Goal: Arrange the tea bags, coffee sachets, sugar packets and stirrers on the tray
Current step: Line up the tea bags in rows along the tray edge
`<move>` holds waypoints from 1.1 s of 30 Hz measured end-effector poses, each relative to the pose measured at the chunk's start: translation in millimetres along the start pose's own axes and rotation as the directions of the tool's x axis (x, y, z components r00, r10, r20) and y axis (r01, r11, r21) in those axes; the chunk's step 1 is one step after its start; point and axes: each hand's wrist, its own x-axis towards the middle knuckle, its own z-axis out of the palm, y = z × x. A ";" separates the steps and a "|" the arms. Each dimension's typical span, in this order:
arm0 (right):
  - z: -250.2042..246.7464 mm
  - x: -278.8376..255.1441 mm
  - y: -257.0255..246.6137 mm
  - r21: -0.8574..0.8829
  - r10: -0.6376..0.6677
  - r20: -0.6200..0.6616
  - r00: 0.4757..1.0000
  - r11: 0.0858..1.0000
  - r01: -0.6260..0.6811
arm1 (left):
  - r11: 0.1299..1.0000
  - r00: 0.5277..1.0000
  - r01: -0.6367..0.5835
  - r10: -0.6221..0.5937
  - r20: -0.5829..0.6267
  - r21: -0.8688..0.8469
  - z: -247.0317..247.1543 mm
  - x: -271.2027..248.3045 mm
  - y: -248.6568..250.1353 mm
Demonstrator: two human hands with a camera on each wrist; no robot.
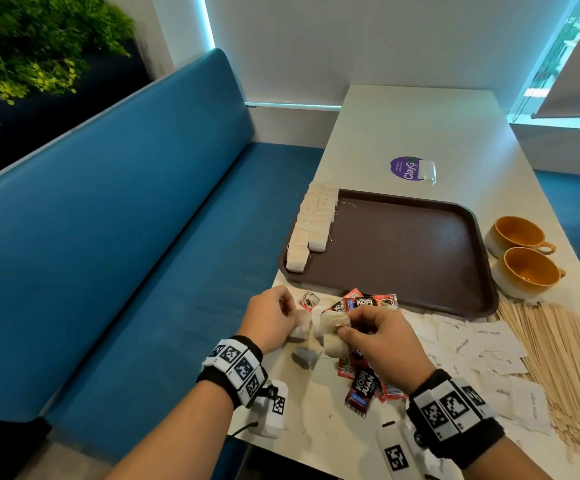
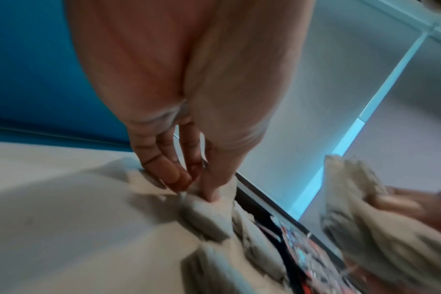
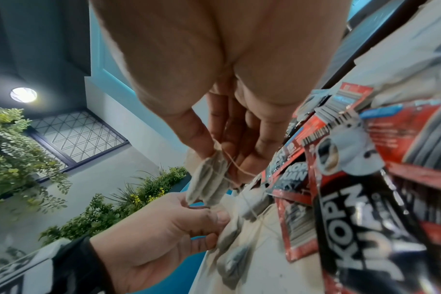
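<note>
**Hands sort tea bags at the near edge of the bench**

The right hand [image 1: 382, 336] pinches a small bunch of pale paper tea bags [image 1: 333, 325] between thumb and fingers, strings trailing. The left hand [image 1: 271, 320], fingers curled, pinches another loose tea bag [image 1: 300, 327] lying on the white bench [image 1: 420, 126]. Red-and-black coffee sachets [image 1: 364, 389] lie beneath the hands; white sugar packets [image 1: 489, 344] and thin wooden stirrers [image 1: 558, 358] spread to the right. Beyond, the brown plastic tray [image 1: 402, 244] carries two rows of tea bags [image 1: 311, 223] along its left edge, with two orange-lined ceramic cups [image 1: 523, 254] just beside its right rim.
</note>
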 end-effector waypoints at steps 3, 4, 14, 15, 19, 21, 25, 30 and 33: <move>1.5 -1.2 -3.8 -0.015 -0.015 0.042 0.999 1.000 0.016 | 0.981 0.998 -0.004 -0.007 -0.057 -0.192 -9.4 -5.7 -6.0; 1.8 -0.6 -4.3 -0.023 -0.028 0.055 0.998 0.999 0.029 | 0.965 0.998 -0.018 0.002 -0.063 -0.260 -13.1 -8.8 -6.4; 6.8 3.1 -12.1 0.044 -0.161 0.046 0.986 0.986 0.159 | 0.829 0.961 -0.177 0.262 0.089 -0.531 -21.1 -41.2 15.8; 6.7 2.7 -11.3 0.055 -0.152 0.027 0.988 0.987 0.150 | 0.823 0.962 -0.169 0.256 0.090 -0.542 -20.5 -41.2 16.3; -1.5 0.1 -8.0 0.069 -0.116 -0.073 0.991 0.990 0.121 | 0.870 0.986 -0.110 0.156 0.056 -0.481 -15.6 -30.4 14.2; -8.5 0.0 -6.4 0.037 -0.070 -0.119 0.990 0.996 0.075 | 0.955 0.997 -0.069 0.078 0.021 -0.290 -10.3 -21.1 11.3; -23.8 0.4 1.6 -0.007 -0.050 -0.209 0.977 0.999 0.050 | 1.000 0.998 -0.015 0.016 0.063 -0.026 6.2 -9.7 12.1; -31.4 -3.4 6.4 0.036 -0.033 -0.204 0.978 0.999 0.041 | 0.998 0.998 -0.014 0.011 0.055 0.065 26.8 1.3 18.0; -29.7 -5.9 7.8 0.054 -0.024 -0.169 0.985 0.998 0.033 | 0.998 0.998 -0.019 0.016 0.055 0.059 29.4 2.1 18.3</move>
